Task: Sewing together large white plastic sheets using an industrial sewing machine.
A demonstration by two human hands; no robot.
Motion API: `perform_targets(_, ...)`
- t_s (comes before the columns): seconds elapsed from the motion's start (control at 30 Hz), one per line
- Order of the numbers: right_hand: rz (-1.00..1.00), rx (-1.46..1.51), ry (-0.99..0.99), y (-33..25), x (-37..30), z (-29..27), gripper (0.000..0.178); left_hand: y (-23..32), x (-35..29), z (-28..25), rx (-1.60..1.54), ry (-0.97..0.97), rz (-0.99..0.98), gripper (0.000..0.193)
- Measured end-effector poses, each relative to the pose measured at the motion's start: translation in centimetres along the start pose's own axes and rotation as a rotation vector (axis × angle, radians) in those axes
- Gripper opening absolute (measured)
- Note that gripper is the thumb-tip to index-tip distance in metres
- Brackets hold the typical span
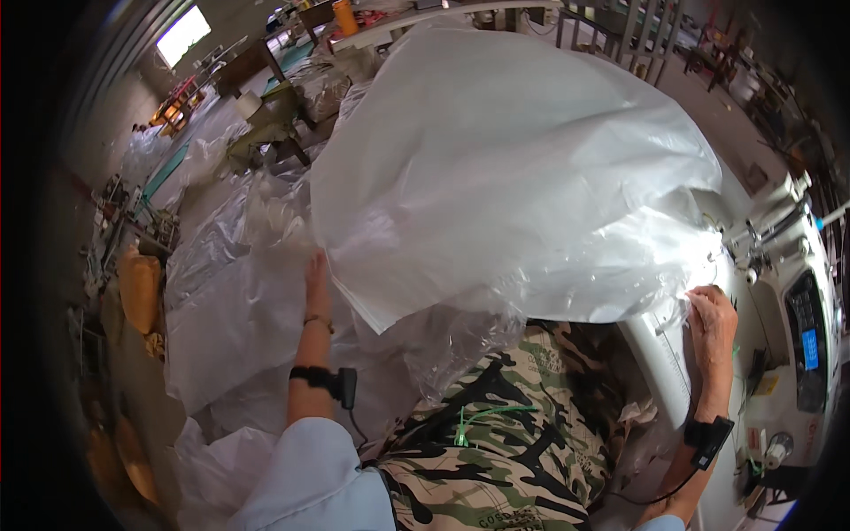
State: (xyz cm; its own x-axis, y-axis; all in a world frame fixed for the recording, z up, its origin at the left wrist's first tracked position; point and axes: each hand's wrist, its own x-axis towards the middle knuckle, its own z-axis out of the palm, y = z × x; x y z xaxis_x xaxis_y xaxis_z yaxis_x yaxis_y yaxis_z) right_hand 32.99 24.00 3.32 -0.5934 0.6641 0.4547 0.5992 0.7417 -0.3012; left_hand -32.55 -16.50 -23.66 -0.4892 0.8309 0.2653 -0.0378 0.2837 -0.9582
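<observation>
A large white plastic sheet [505, 168] billows up in front of me and spreads toward the sewing machine [801, 292] on the right. My right hand [711, 314] pinches the sheet's near right edge between thumb and fingers, just below the machine's bright lamp. The lamp's glare hides the needle area. At the sheet's left edge, my left hand [317, 281] is raised edge-on with its fingers stretched out. Its fingertips are blurred, and whether they touch the sheet is unclear. A thinner clear plastic film [469, 341] hangs from the sheet's underside over my lap.
The machine's white table [660, 358] carries a ruler scale along its near edge. More crumpled plastic sheeting [230, 301] lies heaped to my left. Orange-brown bundles [140, 288] stand beyond it. Wooden furniture [270, 97] stands at the far left, and a rack [642, 35] at the back.
</observation>
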Motion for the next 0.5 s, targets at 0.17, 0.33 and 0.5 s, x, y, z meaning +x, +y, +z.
perform_targets(0.17,0.043,-0.085,0.007,0.6,-0.9,-0.1,0.019,4.5,9.3,-12.5,1.895,0.457,0.601,0.079)
perform_targets(0.33,0.060,-0.130,0.029,0.8,-1.1,-0.2,0.020,0.9,16.4,-25.8,1.967,0.393,0.203,0.060)
perform_targets(0.5,0.040,-0.080,0.043,0.6,-0.6,0.1,0.023,-0.6,20.5,-32.6,1.915,0.375,0.056,0.058)
